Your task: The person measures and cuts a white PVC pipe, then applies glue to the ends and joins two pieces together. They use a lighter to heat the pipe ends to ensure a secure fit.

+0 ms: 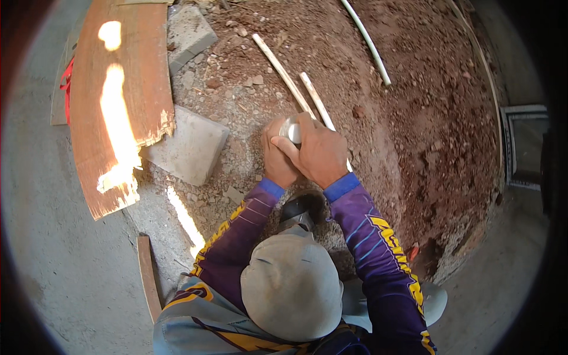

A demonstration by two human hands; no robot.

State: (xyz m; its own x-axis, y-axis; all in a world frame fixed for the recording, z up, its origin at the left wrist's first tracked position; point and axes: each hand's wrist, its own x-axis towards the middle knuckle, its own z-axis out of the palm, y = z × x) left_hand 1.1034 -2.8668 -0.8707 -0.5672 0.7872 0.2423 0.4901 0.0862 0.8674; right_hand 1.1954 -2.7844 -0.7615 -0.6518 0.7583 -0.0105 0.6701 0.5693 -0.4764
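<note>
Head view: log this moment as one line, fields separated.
left hand: holds pale round object | right hand: holds same object | nearby: pale rods on reddish soil, wooden board

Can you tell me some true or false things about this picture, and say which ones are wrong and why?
1. The left hand and right hand are together around a shiny round thing. True.
2. The sleeve cuffs are green. False: they are blue.
3. A brown wooden board lies to the left of the hands. True.
4. The board's near end is neat and smooth. False: it is splintered.
5. The reddish soil is left of the board. False: it is to the right.
</note>
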